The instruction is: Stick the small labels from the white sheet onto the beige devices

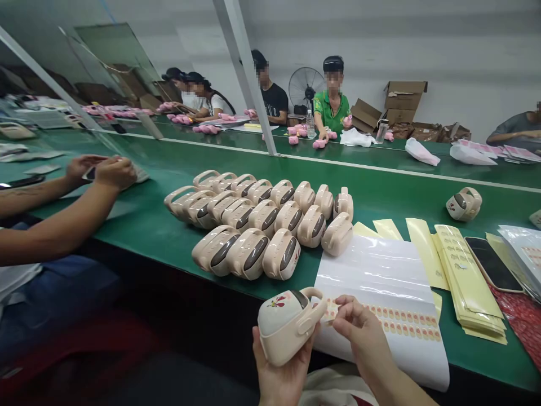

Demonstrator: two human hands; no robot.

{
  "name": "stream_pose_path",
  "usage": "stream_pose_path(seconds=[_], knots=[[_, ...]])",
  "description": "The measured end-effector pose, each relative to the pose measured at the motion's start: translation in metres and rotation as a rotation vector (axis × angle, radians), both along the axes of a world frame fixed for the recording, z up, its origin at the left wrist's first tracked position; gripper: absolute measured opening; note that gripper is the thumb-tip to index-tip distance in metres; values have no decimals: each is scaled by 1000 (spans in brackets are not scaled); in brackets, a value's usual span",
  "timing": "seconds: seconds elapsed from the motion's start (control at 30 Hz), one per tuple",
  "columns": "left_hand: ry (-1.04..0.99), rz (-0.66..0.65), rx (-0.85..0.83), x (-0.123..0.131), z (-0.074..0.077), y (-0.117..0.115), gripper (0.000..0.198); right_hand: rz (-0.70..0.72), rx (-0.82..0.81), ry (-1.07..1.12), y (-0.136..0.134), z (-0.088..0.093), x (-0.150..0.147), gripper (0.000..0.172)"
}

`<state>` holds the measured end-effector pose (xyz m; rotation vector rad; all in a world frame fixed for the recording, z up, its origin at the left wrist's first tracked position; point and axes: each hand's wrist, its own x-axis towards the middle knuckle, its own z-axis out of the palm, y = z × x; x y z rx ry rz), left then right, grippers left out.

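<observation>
A cream plastic device with a loop handle, a dark window and a small red flower print rests tilted in my left hand, whose fingers wrap round its underside. Just right of its handle, my right hand has thumb and fingertips brought together in a pinch; whatever they hold is too small to make out. Under that hand lies a white glossy sticker sheet with rows of small pinkish-orange oval stickers. The sheet's front edge hangs over the table edge.
Several matching devices stand in rows on the green table; another one sits at right. Yellow sticker strips and a phone lie right. A co-worker's hands work at left; other people sit beyond the metal post.
</observation>
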<state>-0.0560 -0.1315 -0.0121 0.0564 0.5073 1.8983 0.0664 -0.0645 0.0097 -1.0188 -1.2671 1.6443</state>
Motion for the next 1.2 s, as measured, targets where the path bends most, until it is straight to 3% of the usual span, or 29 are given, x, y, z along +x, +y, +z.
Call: stream_pose_path(seconds=[0.2,0.53,0.83,1.2], knots=[[-94,-98,85,10,-2,14,44,-180,-15,-24,-11,4,-23,21],[-146,-176,200,19,-4,16,41,-309,-63,31,-18,-4,-27,25],[-168,-104,3,21,0,17,34,-308,-42,48,-17,-7,-29,25],[-147,-132,122,21,-3,20,35,-306,89,-21,-14,-28,-28,22]])
